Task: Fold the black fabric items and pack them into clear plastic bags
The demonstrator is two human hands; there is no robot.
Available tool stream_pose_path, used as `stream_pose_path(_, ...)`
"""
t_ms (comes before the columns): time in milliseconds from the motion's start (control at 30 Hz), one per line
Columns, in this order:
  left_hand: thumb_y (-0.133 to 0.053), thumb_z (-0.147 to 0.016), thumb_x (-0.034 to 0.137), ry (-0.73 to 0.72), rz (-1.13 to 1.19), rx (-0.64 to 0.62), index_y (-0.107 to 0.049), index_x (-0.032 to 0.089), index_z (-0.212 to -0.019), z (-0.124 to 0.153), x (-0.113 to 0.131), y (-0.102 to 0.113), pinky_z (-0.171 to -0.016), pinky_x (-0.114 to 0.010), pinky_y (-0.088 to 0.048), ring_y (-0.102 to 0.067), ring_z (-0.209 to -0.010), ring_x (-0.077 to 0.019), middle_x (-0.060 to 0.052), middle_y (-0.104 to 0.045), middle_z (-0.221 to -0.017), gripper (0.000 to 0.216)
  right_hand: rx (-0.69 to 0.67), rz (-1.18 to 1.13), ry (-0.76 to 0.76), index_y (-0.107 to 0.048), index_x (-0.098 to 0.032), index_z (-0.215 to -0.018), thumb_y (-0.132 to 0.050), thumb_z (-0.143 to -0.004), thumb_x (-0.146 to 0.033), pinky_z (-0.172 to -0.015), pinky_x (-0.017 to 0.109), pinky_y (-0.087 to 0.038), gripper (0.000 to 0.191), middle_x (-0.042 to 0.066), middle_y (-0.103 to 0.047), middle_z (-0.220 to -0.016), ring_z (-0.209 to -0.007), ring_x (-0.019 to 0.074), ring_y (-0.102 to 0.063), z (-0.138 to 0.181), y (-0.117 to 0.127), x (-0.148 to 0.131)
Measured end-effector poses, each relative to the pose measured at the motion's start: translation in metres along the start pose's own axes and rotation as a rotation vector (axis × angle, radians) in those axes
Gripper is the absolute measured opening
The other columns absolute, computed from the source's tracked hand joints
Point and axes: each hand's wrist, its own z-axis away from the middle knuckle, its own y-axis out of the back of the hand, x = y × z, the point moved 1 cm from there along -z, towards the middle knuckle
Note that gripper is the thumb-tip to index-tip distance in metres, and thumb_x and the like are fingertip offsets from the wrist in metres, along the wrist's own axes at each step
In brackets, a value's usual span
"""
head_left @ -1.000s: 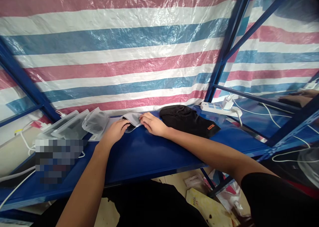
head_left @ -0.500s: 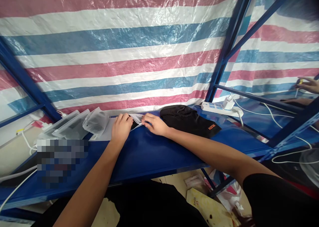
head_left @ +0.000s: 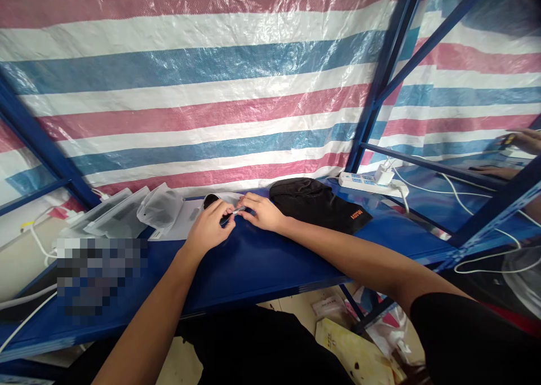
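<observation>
"Left hand is now turning its thumb outward and pinching close beside the right hand, where half a second ago it was reaching over the grey pouch."

"Where is that pouch lying?"

"It is resting on the far part of the table, just beyond the meeting fingertips. The fingers are hiding its outline, so I cannot tell its long axis."

"Which hand is nearer?"

"Neither: both are touching it. The right hand is pinching its near edge, thumb against fingers, and the left is pinching just to the left of that."

"How many things are you counting?"

"One pouch is sitting in the hands. Three frosted bags are lying to the left, with one pale sheet between. Rightward, one black cloth bag is lying, and one power strip is sitting farther right."
</observation>
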Motion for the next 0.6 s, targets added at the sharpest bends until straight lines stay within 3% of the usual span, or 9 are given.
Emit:
stream_pose_path(333,-0.058,-0.111,0.036,-0.084,0.032,-0.001,-0.075,0.026,-0.108,-0.003,-0.021,-0.008,-0.088,-0.034,-0.054,-0.072,-0.096,-0.0215,-0.005,-0.076,-0.109,0.021,-0.032,0.000,-0.024,-0.073,-0.022,-0.120,-0.052,-0.115,-0.029,-0.098,0.033,-0.057,0.022,0.009,-0.075,-0.122,-0.114,0.0230,-0.073,-0.002,0.000,0.000)
stream_pose_path(467,-0.053,-0.112,0.033,-0.081,-0.019,0.012,-0.074,0.025,-0.104,-0.009,-0.015,-0.001,-0.095,-0.040,-0.053,-0.067,-0.105,-0.0264,-0.007,-0.074,-0.107,0.024,0.009,0.038,-0.073,-0.073,-0.020,-0.118,-0.053,-0.115,-0.029,-0.091,0.031,-0.056,0.022,0.010,-0.075,-0.119,-0.105,0.0219,-0.074,-0.006,0.002,-0.006)
stream_pose_path(600,-0.054,-0.111,0.032,-0.100,-0.014,0.035,-0.072,0.025,-0.114,-0.012,-0.007,-0.001,-0.103,-0.042,-0.052,-0.063,-0.111,-0.0278,-0.009,-0.072,-0.110,0.020,0.031,0.048,-0.042,-0.073,-0.020,-0.125,-0.049,-0.116,-0.027,-0.098,0.032,-0.057,0.026,0.010,-0.074,-0.126,-0.114,0.0220,-0.074,-0.008,0.004,-0.009)
